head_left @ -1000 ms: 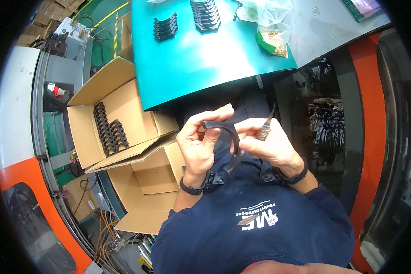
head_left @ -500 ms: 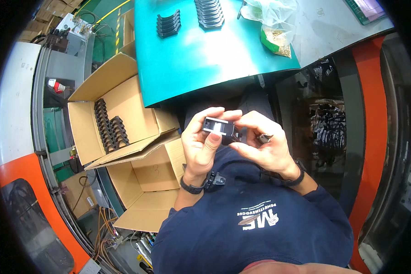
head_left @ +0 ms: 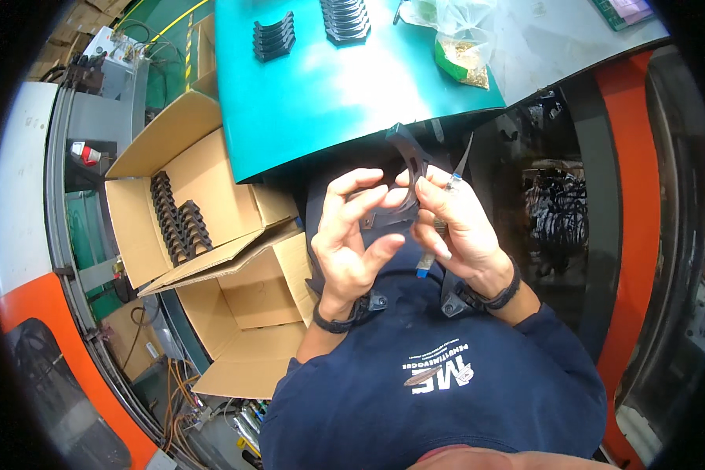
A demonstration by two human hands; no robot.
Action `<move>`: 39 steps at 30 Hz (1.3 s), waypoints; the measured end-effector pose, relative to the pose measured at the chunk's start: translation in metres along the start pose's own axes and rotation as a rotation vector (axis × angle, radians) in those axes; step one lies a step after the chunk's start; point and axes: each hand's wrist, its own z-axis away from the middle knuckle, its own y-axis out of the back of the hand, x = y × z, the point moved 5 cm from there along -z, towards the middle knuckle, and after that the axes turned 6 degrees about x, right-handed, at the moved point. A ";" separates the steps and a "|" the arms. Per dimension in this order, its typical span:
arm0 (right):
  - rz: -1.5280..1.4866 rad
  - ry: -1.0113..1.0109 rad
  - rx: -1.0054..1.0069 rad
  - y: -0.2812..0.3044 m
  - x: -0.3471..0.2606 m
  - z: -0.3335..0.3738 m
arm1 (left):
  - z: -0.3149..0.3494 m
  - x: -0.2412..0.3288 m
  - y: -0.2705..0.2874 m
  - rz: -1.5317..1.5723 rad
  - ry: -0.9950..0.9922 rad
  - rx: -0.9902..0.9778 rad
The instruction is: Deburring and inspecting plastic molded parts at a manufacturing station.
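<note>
A curved black plastic part point(head_left: 409, 153) is pinched between the thumb and fingers of my right hand point(head_left: 466, 227), its arc rising toward the table. The same hand also keeps a slim craft knife point(head_left: 463, 159), its pointed blade jutting up past the knuckles and its blue-tipped end point(head_left: 422, 272) showing below the palm. My left hand point(head_left: 348, 243) is open beside the part, thumb spread away and fingers bent toward the inner curve. Whether those fingertips touch it, I cannot tell.
A teal-covered table point(head_left: 290, 117) lies ahead, bearing stacked black curved parts point(head_left: 273, 37), a longer row of them point(head_left: 345, 19) and a plastic bag with small brass-coloured pieces point(head_left: 466, 63). Left, an open carton point(head_left: 231, 176) holds more curved parts point(head_left: 182, 223); another carton point(head_left: 251, 298) stands nearer.
The black part has turned from end-on to show its curved side, upright. My left hand has loosened from it, thumb opening out. The craft knife now shows clearly in my right hand.
</note>
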 end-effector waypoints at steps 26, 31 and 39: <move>1.116 0.826 0.038 -0.023 -0.043 0.018 | -0.008 0.025 -0.005 0.900 0.547 0.307; 1.142 0.870 0.026 -0.022 -0.045 0.017 | -0.007 0.021 0.004 0.521 0.385 0.200; 1.409 1.087 -0.044 -0.045 -0.040 0.028 | 0.009 0.037 0.002 -0.430 0.212 0.338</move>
